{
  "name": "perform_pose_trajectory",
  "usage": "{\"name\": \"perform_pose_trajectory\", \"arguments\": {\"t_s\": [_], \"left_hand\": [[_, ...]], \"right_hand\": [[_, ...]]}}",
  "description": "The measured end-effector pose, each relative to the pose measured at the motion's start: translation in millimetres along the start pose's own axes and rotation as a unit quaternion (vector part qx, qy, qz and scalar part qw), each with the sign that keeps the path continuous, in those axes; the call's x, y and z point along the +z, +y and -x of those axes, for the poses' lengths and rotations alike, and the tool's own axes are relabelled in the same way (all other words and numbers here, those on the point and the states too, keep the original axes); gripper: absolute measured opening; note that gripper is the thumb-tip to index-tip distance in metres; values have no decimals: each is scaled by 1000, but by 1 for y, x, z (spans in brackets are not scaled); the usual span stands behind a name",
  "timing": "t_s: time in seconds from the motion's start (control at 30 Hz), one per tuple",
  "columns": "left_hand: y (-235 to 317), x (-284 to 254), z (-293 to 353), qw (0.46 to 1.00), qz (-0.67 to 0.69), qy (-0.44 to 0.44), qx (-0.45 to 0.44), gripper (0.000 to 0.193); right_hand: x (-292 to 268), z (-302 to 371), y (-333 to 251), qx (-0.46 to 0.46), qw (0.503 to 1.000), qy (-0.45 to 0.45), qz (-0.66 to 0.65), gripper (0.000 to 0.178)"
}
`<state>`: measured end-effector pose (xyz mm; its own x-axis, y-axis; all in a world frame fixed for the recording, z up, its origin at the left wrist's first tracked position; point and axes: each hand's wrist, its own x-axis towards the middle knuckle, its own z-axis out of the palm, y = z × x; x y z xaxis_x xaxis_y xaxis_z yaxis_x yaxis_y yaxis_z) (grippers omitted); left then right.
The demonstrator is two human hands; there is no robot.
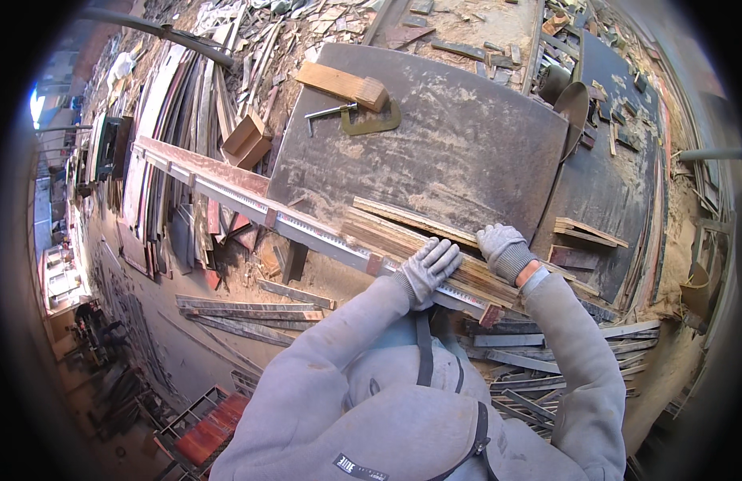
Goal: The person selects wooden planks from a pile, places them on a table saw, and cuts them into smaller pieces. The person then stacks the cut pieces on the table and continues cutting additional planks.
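Both of my hands wear grey work gloves over a stack of plywood strips (403,240) on the near edge of the dark metal table. My left hand (431,270) lies flat across the strips, its fingers stretched out together. To its right, my right hand (502,247) bends its fingers over the end of the farthest plywood strip (415,220), which stands slightly apart from the others. Along the near side of the stack runs a metal rail (315,234) with a measuring scale and reddish-brown blocks.
On the worn table (435,136) lie a wooden block (339,84) and a C-clamp (373,120). A round saw blade (571,112) rises at the right. Wood offcuts (620,120) scatter beyond it. Long boards (170,120) stack at left; loose strips (251,311) lie below the rail.
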<state>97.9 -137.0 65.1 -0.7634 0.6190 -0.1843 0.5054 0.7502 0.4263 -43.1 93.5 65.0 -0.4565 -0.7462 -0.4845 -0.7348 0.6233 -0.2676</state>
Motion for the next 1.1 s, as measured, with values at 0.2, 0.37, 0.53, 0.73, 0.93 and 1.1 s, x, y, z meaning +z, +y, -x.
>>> {"name": "perform_pose_trajectory", "arguments": {"t_s": [0.2, 0.37, 0.53, 0.73, 0.93, 1.1], "left_hand": [[0, 3, 2, 1000, 14, 10, -10, 93], [-4, 11, -3, 994, -9, 101, 30, 92], [-6, 11, -4, 992, -15, 126, 24, 117], [-7, 8, -9, 992, -71, 97, 45, 121], [-6, 8, -11, 985, -94, 133, 58, 126], [-4, 6, -7, 991, -94, 91, 40, 128]], "right_hand": [[4, -2, 0, -11, 1000, -1, 1, 17], [2, -1, -1, 15, 997, -9, -79, 23], [7, 6, -9, 27, 996, 8, -87, 23], [20, 12, -16, 58, 993, 47, -96, 23], [14, 97, 12, 143, 934, 203, -257, 47], [10, 205, 122, 312, 948, 59, -2, 115]]}}
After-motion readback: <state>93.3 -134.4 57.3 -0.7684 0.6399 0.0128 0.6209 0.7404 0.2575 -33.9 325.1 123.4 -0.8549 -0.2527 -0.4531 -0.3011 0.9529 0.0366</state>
